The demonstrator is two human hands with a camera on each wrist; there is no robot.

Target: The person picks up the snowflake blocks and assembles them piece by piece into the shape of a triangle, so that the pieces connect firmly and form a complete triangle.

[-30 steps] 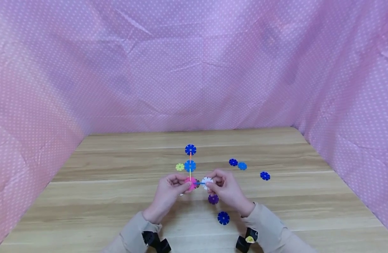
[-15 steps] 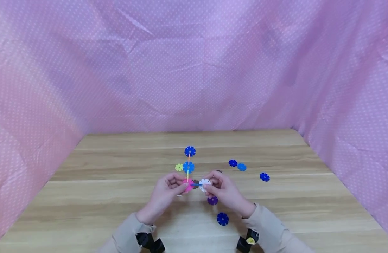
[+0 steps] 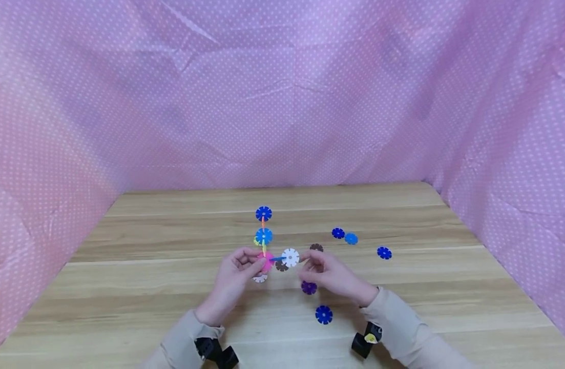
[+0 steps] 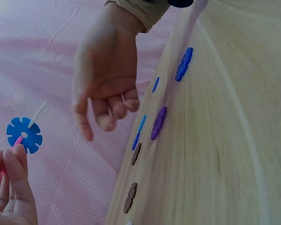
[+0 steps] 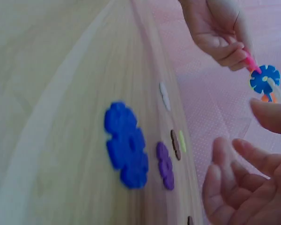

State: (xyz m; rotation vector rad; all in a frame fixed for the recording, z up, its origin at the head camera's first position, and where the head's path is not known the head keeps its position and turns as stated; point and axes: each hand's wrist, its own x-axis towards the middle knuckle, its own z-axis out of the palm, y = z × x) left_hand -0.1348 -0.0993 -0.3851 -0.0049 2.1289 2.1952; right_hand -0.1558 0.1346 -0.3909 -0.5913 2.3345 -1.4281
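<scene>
My left hand (image 3: 236, 271) pinches a pink snowflake disc (image 3: 266, 263) between thumb and fingers. Slotted to that disc is a chain above the table: a yellow disc seen edge-on, a light blue disc (image 3: 264, 236), an orange edge-on disc (image 3: 263, 223) and a dark blue disc (image 3: 264, 213) at the far end. From the pink disc's right side a blue edge-on disc (image 3: 277, 259) leads to a white disc (image 3: 290, 258). Just right of the white disc, my right hand (image 3: 332, 275) holds nothing; in the right wrist view its fingers (image 5: 253, 154) are loosely bent and apart.
On the wooden table (image 3: 148, 302) lie loose discs: brown (image 3: 281, 266) under the chain, white (image 3: 259, 279) by the left hand, purple (image 3: 309, 288) and dark blue (image 3: 324, 314) near the right wrist. Several more lie farther right. Pink dotted cloth (image 3: 282, 102) surrounds the table.
My right hand has let go of the white disc and drawn slightly right. The left hand has carried the joined discs a little left, and the white disc stays attached.
</scene>
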